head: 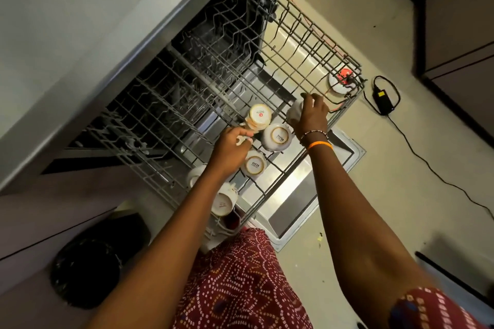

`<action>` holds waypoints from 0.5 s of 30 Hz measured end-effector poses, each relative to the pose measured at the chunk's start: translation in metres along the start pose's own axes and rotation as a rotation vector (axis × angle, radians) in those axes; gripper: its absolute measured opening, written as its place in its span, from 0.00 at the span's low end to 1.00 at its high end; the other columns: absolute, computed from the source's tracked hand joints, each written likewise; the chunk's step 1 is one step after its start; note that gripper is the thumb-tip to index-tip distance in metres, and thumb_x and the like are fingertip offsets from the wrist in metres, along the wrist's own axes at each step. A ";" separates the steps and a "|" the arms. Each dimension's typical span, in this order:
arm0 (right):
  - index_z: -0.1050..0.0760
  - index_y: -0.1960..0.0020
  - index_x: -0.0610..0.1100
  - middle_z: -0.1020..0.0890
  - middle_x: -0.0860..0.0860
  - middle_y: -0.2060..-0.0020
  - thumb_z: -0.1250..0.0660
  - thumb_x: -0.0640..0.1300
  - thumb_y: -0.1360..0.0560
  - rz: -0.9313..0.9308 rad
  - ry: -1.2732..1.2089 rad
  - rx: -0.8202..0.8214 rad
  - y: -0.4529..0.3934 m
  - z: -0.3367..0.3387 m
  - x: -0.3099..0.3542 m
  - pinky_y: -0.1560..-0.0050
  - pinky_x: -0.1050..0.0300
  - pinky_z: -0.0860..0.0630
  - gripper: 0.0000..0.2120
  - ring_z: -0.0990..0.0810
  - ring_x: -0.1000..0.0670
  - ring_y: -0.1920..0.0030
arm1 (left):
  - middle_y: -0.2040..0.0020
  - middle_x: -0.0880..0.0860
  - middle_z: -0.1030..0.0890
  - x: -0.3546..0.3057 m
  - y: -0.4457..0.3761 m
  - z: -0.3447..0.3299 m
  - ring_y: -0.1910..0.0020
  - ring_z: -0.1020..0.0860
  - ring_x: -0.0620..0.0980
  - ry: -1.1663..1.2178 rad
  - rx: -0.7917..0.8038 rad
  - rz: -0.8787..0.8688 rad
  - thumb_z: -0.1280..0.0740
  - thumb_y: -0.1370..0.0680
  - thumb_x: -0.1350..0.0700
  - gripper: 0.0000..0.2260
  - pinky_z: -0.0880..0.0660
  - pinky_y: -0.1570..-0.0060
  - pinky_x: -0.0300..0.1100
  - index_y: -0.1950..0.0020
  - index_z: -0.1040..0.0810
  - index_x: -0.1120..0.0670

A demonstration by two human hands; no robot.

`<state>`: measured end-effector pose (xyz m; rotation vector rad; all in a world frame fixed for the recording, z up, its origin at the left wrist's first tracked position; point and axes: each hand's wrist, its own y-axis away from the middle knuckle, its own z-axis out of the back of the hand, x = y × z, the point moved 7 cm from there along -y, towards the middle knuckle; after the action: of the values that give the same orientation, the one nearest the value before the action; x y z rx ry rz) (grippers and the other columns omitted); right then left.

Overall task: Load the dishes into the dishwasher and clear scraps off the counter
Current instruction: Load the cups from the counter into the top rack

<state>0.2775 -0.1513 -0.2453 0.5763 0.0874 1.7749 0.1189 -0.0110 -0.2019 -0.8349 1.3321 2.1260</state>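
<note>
— What is seen at the dishwasher?

— The upper rack (280,67) is pulled out over the open door (307,189). Several cups are set upside down in its near part: a cup marked SISTA (276,137), a smaller SISTA cup (254,164) just nearer, and a tilted cup (224,201) at the rack's near edge.

— And the hands?

— A tall cup with a red mark on its base (258,116) is pinched by its handle in the left hand (232,145), fingers curled around it, the cup resting mouth-down on the rack beside the larger SISTA cup. A white cup (295,112) is gripped from above by the right hand (311,115), fingers wrapped over it, at the rack's wires; how it stands is largely hidden by the hand.

— Anything else noted?

— Beaded and orange bracelets (318,140) are worn on the right wrist. A black power adapter (383,99) with its cable lies on the floor (401,168) beyond the rack, and a black-lined bin (85,272) stands at the lower left.
</note>
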 end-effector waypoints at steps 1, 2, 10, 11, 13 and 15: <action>0.36 0.31 0.39 0.36 0.39 0.32 0.32 0.39 0.28 0.012 -0.002 -0.037 0.006 0.003 0.005 0.37 0.46 0.32 0.28 0.37 0.38 0.33 | 0.44 0.52 0.27 0.001 0.002 0.002 0.48 0.26 0.49 0.013 -0.004 0.004 0.39 0.23 0.62 0.09 0.30 0.51 0.39 0.45 0.23 0.58; 0.35 0.32 0.38 0.35 0.39 0.33 0.32 0.39 0.28 0.032 -0.020 -0.076 0.014 0.006 0.012 0.37 0.47 0.32 0.26 0.37 0.38 0.33 | 0.44 0.53 0.26 0.004 0.004 0.006 0.48 0.26 0.50 0.029 -0.009 0.004 0.39 0.23 0.62 0.09 0.29 0.50 0.40 0.45 0.23 0.58; 0.24 0.46 0.36 0.25 0.36 0.46 0.33 0.37 0.31 0.298 -0.239 0.007 0.107 -0.030 0.107 0.45 0.47 0.32 0.14 0.28 0.35 0.46 | 0.41 0.56 0.24 0.038 0.041 0.042 0.43 0.25 0.51 0.205 -0.101 0.062 0.38 0.22 0.63 0.07 0.29 0.44 0.42 0.48 0.25 0.53; 0.23 0.48 0.36 0.24 0.37 0.49 0.34 0.39 0.31 0.331 -0.263 0.035 0.120 -0.037 0.120 0.47 0.46 0.30 0.13 0.27 0.35 0.48 | 0.41 0.56 0.23 0.045 0.048 0.050 0.43 0.25 0.51 0.214 -0.125 0.062 0.38 0.22 0.63 0.07 0.28 0.43 0.43 0.48 0.25 0.53; 0.23 0.52 0.36 0.22 0.37 0.53 0.36 0.41 0.32 0.388 -0.325 0.098 0.149 -0.049 0.149 0.50 0.47 0.29 0.12 0.25 0.36 0.52 | 0.42 0.57 0.23 0.061 0.070 0.073 0.45 0.24 0.51 0.243 -0.201 0.059 0.38 0.23 0.64 0.08 0.27 0.44 0.43 0.45 0.24 0.56; 0.23 0.52 0.35 0.21 0.37 0.55 0.35 0.39 0.31 0.456 -0.383 0.159 0.181 -0.057 0.182 0.52 0.49 0.29 0.10 0.23 0.37 0.53 | 0.46 0.55 0.22 0.079 0.098 0.101 0.50 0.25 0.47 0.298 -0.298 0.058 0.38 0.23 0.65 0.09 0.28 0.50 0.33 0.44 0.24 0.58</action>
<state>0.0611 -0.0219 -0.1706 1.1100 -0.1844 2.0700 -0.0267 0.0484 -0.1650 -1.2899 1.2035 2.3514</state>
